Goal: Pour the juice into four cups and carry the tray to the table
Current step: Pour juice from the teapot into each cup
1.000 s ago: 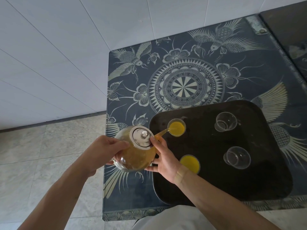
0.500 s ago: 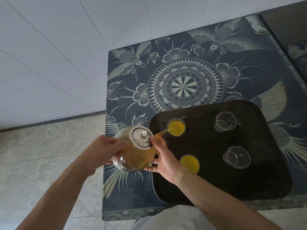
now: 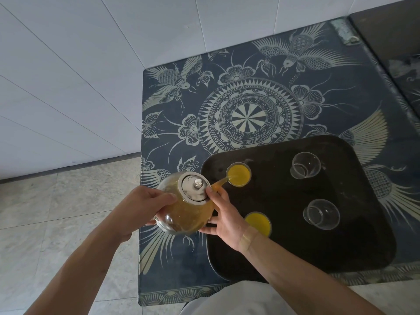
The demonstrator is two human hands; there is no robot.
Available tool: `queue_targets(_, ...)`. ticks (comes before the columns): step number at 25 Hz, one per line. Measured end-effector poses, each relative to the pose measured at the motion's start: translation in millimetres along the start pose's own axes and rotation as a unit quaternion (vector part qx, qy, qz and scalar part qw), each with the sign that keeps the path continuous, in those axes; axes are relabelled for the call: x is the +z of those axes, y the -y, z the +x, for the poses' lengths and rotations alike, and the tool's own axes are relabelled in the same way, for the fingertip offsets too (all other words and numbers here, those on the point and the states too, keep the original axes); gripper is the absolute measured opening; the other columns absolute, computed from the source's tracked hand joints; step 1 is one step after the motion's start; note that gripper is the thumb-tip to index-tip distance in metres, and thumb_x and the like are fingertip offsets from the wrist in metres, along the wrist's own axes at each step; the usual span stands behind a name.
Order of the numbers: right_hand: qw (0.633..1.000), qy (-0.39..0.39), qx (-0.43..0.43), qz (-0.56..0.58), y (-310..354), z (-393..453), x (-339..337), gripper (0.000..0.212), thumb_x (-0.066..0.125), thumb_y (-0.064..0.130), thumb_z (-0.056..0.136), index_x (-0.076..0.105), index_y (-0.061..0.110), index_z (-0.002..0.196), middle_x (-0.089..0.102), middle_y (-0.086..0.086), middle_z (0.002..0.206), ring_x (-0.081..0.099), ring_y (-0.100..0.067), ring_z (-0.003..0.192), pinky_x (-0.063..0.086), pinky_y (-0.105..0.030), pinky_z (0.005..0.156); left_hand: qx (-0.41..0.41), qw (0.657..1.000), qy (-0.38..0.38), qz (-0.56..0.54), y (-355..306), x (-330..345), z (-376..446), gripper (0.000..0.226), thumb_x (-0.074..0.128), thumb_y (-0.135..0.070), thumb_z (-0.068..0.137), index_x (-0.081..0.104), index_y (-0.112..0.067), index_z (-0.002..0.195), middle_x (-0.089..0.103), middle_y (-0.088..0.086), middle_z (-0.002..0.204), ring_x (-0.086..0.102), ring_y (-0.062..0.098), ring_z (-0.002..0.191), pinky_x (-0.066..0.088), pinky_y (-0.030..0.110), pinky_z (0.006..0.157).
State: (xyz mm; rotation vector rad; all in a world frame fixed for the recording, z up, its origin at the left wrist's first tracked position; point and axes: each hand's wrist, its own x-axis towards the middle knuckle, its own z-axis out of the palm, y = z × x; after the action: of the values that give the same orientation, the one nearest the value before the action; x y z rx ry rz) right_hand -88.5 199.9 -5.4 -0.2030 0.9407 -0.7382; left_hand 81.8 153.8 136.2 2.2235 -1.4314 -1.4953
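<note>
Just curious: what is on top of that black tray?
On the black rectangular tray stand two juice-filled clear cups and two empty clear cups; the right hand covers part.

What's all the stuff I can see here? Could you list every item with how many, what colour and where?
Teapot: one, clear glass with orange juice and a metal lid, tilted over the tray's left edge, pouring.
Filled cups: two, orange juice, tray's left side, far and near.
Empty cups: two, clear, tray's right side, far and near.
Tray: one, black, on the table.
Table: one, dark blue with pale patterns, against white wall.
Left hand: grips teapot's side.
Right hand: holds teapot, fingertip on lid.
</note>
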Motion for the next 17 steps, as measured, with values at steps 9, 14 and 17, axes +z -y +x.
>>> queue_targets(9,0.998,-0.041,-0.024,-0.033,16,-11,2,0.090,0.076,0.062,0.068,0.034,0.045,0.146,0.061,0.001,0.132,0.056,-0.034,0.127,0.047,-0.061,0.106,0.032,0.998,0.023,-0.048,18,4,14,0.035,0.070,-0.025,0.088,0.075,-0.004,0.061,0.061,0.012,0.057,0.054,0.020,0.057,0.055,0.044,0.081)
queue_targets(14,0.994,-0.072,-0.043,-0.064,27,-20,8,0.095,0.075,0.058,0.072,0.028,0.044,0.152,0.066,0.007,0.125,0.060,-0.026,0.120,0.047,-0.059,0.105,0.065,0.992,0.044,-0.102,31,2,20,0.047,0.066,-0.021,0.090,0.057,0.021,0.072,0.055,0.012,0.052,0.049,0.018,0.050,0.052,0.042,0.078)
queue_targets(17,0.992,-0.089,-0.054,-0.074,30,-24,12,0.086,0.075,0.052,0.083,0.026,0.044,0.153,0.066,0.006,0.129,0.062,-0.024,0.119,0.048,-0.058,0.103,0.085,0.986,0.054,-0.134,37,1,21,0.048,0.066,-0.021,0.090,0.057,0.023,0.074,0.053,0.015,0.056,0.049,0.021,0.052,0.050,0.043,0.076)
